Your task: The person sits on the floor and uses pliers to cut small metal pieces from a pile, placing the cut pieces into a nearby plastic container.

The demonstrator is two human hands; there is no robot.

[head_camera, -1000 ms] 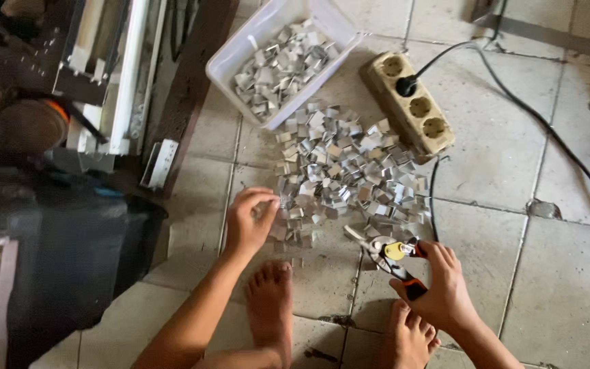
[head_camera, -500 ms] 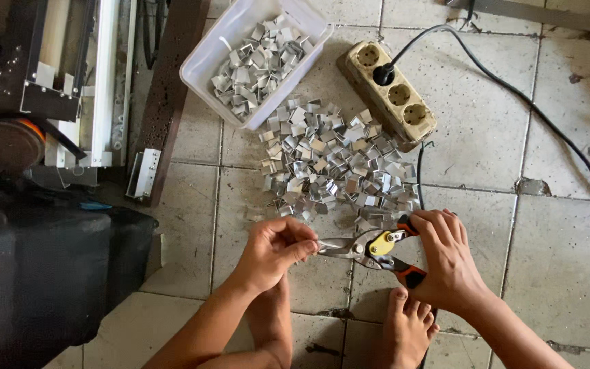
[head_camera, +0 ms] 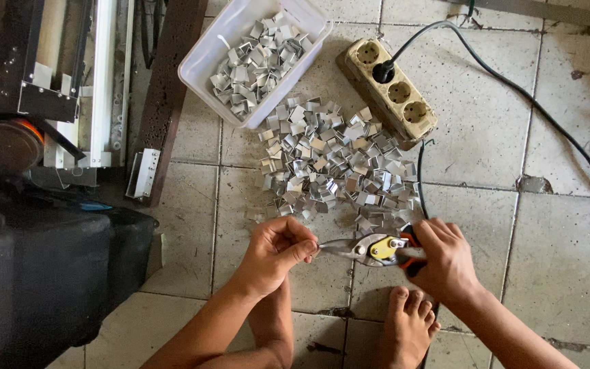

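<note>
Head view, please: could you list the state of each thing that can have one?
Left hand: closed, pinching something small at the snips' tip; the piece itself is hidden.
Right hand: closed on the snips' handles.
Snips: held level, blades together.
Tub: open, part full of metal pieces.
Pile: loose on the floor.
Power strip: one plug in, three sockets free.

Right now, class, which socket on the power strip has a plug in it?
On the beige power strip, the socket at the far end, nearest the white tub, holds the black plug. The other three sockets are empty.
</note>
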